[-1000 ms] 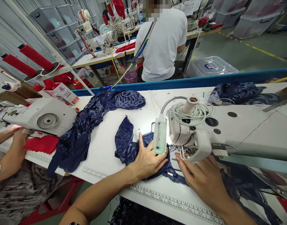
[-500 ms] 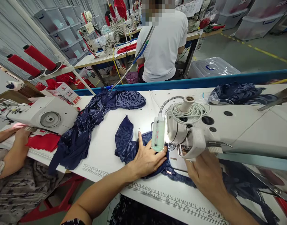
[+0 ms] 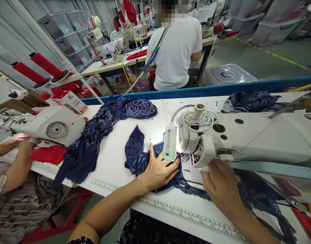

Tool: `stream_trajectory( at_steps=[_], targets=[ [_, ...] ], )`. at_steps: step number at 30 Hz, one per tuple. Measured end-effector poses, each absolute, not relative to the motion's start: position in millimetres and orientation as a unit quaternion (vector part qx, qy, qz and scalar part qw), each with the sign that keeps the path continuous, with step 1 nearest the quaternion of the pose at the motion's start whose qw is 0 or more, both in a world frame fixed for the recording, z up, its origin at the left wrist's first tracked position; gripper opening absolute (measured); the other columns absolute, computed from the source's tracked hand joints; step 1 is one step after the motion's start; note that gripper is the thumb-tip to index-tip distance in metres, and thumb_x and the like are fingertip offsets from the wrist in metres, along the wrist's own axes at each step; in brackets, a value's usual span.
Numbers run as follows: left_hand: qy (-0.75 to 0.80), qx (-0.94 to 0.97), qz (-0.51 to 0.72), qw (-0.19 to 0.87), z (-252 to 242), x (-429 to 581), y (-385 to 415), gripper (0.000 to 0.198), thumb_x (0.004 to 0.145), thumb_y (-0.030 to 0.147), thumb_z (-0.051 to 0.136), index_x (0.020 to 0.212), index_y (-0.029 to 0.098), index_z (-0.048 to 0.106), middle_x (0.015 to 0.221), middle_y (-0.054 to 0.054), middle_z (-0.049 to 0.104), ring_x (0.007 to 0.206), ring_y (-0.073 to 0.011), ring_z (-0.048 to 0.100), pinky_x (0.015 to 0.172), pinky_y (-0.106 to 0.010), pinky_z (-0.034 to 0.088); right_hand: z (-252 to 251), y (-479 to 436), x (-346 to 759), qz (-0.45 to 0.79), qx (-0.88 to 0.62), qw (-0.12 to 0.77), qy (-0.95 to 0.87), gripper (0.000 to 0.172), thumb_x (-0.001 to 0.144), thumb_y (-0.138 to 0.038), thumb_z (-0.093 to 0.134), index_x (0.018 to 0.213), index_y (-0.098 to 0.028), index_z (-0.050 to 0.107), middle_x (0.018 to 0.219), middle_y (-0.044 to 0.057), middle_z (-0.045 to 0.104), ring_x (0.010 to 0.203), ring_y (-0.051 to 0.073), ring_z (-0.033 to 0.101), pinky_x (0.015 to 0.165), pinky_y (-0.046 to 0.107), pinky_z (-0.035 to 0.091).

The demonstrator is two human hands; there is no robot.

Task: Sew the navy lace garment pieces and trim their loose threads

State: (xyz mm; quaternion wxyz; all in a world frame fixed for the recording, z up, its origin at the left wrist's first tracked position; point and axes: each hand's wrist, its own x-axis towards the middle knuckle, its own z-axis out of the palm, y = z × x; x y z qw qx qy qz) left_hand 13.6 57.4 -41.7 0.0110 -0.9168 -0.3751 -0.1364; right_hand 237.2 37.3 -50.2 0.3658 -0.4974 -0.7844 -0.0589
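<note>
Fingers [image 3: 172,166] of the left hand [image 3: 156,174] are spread; those of the right hand [image 3: 220,186] are partly hidden, and I cannot tell whether they pinch anything. By remote view I record a white table [image 3: 112,156] across the frame; a sewing machine [image 3: 269,132] at right; a navy lace piece [image 3: 135,145] at centre, beneath the left hand; a lamp [image 3: 170,144] overlapping the left fingers

The left sleeve [image 3: 80,240] is black with a whitish pattern; the lap garment [image 3: 147,228] is black, scattered with pale marks
</note>
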Motion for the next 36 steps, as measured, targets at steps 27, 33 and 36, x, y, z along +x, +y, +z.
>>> stream_trajectory(
  at_steps=[27, 33, 36],
  targets=[
    [-0.425, -0.882, -0.201, 0.024, -49, 13, 21, 0.028, 0.092, 0.006, 0.034, 0.107, 0.015, 0.057, 0.082, -0.003, 0.057, 0.081, -0.0176, 0.054, 0.097, -0.040, 0.041, -50, -6, 217, 0.007, -0.374, 0.300, -0.878, 0.023, 0.098, -0.022, 0.047, 0.111, -0.018, 0.066, 0.115, 0.008, 0.068, 0.109, 0.021, 0.060, 0.093, 0.037, 0.040],
    [-0.390, -0.895, -0.206, 0.061, -45, 10, 24, 0.018, 0.095, 0.016, 0.051, 0.105, 0.023, 0.064, 0.092, -0.002, 0.061, 0.093, -0.0175, 0.056, 0.097, -0.043, 0.034, -49, -10, 214, 0.017, -0.367, 0.312, -0.876, 0.023, 0.099, -0.023, 0.047, 0.111, -0.019, 0.066, 0.104, 0.006, 0.070, 0.098, 0.019, 0.062, 0.092, 0.039, 0.039],
    [-0.365, -0.906, -0.191, 0.097, -41, 16, 20, 0.018, 0.097, 0.015, 0.047, 0.097, 0.020, 0.064, 0.085, 0.000, 0.059, 0.089, -0.0160, 0.056, 0.112, -0.051, 0.022, -53, -12, 213, 0.011, -0.365, 0.330, -0.870, 0.022, 0.099, -0.022, 0.046, 0.104, -0.018, 0.067, 0.099, 0.006, 0.071, 0.093, 0.018, 0.063, 0.094, 0.040, 0.038]
  ],
)
